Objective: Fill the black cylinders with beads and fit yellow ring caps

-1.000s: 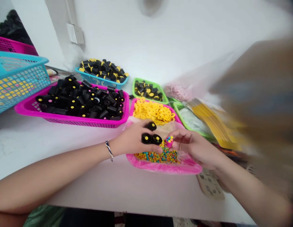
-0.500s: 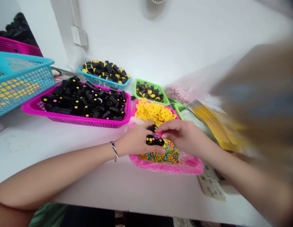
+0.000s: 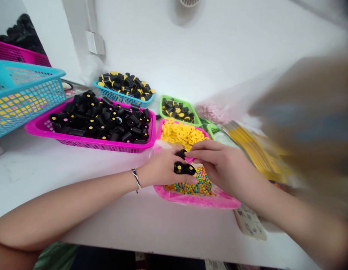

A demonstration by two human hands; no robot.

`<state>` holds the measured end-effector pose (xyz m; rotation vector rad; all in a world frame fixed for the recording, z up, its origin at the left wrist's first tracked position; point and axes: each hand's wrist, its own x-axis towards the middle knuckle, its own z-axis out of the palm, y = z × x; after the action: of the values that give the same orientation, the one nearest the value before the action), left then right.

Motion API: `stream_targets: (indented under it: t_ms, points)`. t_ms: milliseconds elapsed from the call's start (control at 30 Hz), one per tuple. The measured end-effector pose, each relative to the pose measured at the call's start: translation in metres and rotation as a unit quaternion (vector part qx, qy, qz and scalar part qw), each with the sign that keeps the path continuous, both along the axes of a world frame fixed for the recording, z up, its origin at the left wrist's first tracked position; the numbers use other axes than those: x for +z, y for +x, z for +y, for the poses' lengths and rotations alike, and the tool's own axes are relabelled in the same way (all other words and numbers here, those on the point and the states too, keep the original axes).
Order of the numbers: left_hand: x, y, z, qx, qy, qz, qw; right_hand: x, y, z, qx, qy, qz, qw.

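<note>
My left hand (image 3: 159, 167) is closed around several short black tubes (image 3: 179, 167), whose round ends face up with a yellow dot inside some of them. Between the fingertips of my right hand (image 3: 219, 161) is a small pink scoop (image 3: 190, 159), tipped at the mouths of the tubes and partly covered by the fingers. Both hands are over a pink tray (image 3: 196, 200) lined with clear plastic. Small multicoloured beads (image 3: 188, 187) fill its near part. Beyond the hands, yellow ring-shaped pieces (image 3: 182, 131) are heaped in a pink container.
A magenta basket (image 3: 103, 146) of black tubes stands left. Behind are a blue basket (image 3: 126, 98) and a green basket (image 3: 181, 119) holding black-and-yellow pieces. Another blue basket (image 3: 27, 101) is at far left. Yellow packaging (image 3: 252, 150) and a patterned pale case (image 3: 249, 223) lie right.
My right hand has turned and tipped the pink scoop over the tubes; the coloured beads seen in it before no longer show. My left hand has hardly moved.
</note>
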<state>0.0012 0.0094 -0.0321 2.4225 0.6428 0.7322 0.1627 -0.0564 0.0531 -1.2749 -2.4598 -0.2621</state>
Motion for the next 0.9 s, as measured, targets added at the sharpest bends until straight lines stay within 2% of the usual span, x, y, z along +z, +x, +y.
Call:
stream_targets:
  t_ms: [100, 200, 267, 333, 400, 467, 567, 667, 767, 900]
  points:
    - [0.0, -0.001, 0.0, 0.008, 0.003, 0.003, 1.0, 0.009, 0.014, -0.01, -0.035, 0.017, -0.022, 0.999]
    - [-0.002, -0.001, -0.001, 0.014, 0.005, 0.01, 1.0, 0.011, 0.032, -0.015, -0.064, -0.075, -0.034, 0.995]
    - [-0.004, -0.001, -0.001, 0.012, 0.01, 0.017, 1.0, 0.008, 0.041, -0.01, -0.088, -0.132, -0.026, 0.987]
    - [-0.006, -0.001, -0.002, 0.007, 0.019, 0.019, 1.0, 0.0, 0.044, 0.006, -0.122, -0.135, -0.004, 0.983]
    - [-0.006, -0.001, -0.002, 0.001, 0.025, 0.02, 0.999, -0.012, 0.044, 0.03, -0.141, -0.099, 0.017, 0.985]
    - [-0.006, -0.001, -0.003, -0.002, 0.03, 0.025, 0.999, -0.028, 0.042, 0.058, -0.13, -0.066, 0.03, 0.989]
    - [-0.003, -0.002, -0.003, -0.006, 0.036, 0.034, 0.999, -0.054, 0.039, 0.094, -0.106, -0.06, 0.036, 0.992]
    - [-0.001, -0.003, -0.004, -0.013, 0.04, 0.037, 0.998, -0.067, 0.037, 0.112, -0.088, -0.057, 0.041, 0.994]
    - [-0.001, -0.003, -0.004, -0.02, 0.037, 0.033, 0.999, -0.062, 0.038, 0.112, -0.086, -0.052, 0.053, 0.994]
    - [0.0, -0.003, -0.004, -0.032, 0.01, 0.014, 0.999, -0.037, 0.043, 0.094, -0.118, -0.032, 0.088, 0.989]
